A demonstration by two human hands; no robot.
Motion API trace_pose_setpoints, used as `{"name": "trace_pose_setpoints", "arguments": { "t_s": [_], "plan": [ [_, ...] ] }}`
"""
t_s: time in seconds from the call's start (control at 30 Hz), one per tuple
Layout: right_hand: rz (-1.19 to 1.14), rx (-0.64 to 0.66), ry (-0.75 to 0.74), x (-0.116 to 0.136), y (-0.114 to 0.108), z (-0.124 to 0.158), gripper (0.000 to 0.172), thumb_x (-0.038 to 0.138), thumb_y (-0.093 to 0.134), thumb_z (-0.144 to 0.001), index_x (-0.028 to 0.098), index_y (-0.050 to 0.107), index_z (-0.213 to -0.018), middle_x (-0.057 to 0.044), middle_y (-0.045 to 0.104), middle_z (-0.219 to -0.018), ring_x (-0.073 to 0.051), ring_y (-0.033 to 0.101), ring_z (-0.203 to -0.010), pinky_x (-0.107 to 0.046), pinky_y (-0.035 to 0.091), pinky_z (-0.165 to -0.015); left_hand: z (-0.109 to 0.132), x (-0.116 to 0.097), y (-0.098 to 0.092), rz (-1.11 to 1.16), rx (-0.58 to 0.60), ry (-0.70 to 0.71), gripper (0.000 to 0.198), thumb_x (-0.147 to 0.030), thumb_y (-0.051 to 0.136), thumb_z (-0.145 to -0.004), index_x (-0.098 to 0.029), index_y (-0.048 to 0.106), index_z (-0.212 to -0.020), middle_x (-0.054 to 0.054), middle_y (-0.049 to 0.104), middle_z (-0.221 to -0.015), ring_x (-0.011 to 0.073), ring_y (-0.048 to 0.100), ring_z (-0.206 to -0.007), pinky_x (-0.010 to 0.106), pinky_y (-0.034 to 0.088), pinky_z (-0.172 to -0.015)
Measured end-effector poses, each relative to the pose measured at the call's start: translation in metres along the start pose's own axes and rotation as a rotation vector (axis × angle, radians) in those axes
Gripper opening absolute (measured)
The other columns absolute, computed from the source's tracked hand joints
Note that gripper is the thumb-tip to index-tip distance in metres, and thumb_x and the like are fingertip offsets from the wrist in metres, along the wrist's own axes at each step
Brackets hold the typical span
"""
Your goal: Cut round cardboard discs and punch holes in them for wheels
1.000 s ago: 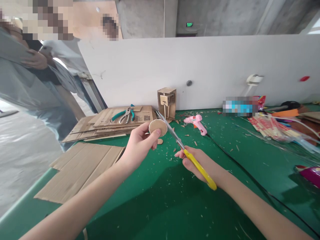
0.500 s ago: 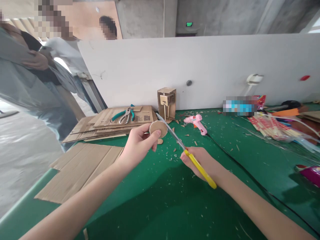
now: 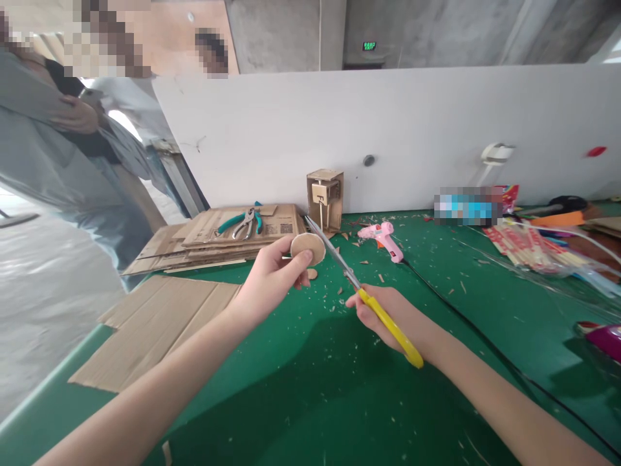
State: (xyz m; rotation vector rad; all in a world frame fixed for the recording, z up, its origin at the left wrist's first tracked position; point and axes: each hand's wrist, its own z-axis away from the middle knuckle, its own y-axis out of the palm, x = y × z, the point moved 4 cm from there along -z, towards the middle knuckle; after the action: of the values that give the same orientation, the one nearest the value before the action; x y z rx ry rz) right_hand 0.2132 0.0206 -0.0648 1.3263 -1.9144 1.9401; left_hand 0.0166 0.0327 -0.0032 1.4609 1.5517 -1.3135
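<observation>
While held above green table | right hand: fingers wrapped on yellow scissors, blades beside cardboard disc | left hand: fingertips pinching disc rim; likely light, stiff, creasable, grip by edge | behind: pink glue gun, pliers

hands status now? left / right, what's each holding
Left hand: closed on the cardboard disc, pinched at its edge.
Right hand: closed on the yellow-handled scissors.

Left hand pinches a cardboard disc mid-frame. Right hand grips yellow scissors, blades meeting the disc's right edge.
</observation>
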Motion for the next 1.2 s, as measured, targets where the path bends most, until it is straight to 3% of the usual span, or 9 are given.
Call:
{"name": "trace_pose_setpoints", "arguments": {
  "t_s": [0.4,0.7,1.2],
  "plan": [
    [0.12,-0.022,-0.065,-0.001,-0.0023,-0.0003,0.042,0.058,0.039,-0.09,0.02,0.055,-0.08,-0.006,0.059,-0.073,-0.019,0.056,-0.064,-0.03,0.042,-0.057,-0.0019,0.0005,-0.0015,-0.025,0.018,0.039,0.011,-0.022,0.053,-0.083,-0.015,0.054,-0.075,-0.004,0.053,-0.06,0.0069,0.05,-0.048,0.022,0.044,-0.049],
    [0.086,0.002,-0.061,-0.0036,-0.0023,0.0003,0.041,0.057,0.041,-0.089,0.019,0.056,-0.088,-0.006,0.056,-0.071,-0.019,0.056,-0.064,-0.032,0.043,-0.059,-0.0021,0.0016,-0.0041,0.022,-0.006,0.085,0.007,-0.02,0.052,-0.082,-0.017,0.055,-0.077,-0.006,0.05,-0.052,0.0094,0.052,-0.047,0.023,0.045,-0.046],
    [0.013,0.035,-0.032,0.0,-0.0037,0.0003,0.038,0.053,0.042,-0.09,0.018,0.056,-0.085,-0.005,0.059,-0.072,-0.016,0.054,-0.061,-0.03,0.041,-0.056,-0.0007,-0.0002,-0.0007,-0.017,0.033,0.051,0.007,-0.021,0.051,-0.082,-0.016,0.054,-0.078,-0.004,0.052,-0.063,0.0071,0.05,-0.047,0.022,0.045,-0.046]
  ]
}}
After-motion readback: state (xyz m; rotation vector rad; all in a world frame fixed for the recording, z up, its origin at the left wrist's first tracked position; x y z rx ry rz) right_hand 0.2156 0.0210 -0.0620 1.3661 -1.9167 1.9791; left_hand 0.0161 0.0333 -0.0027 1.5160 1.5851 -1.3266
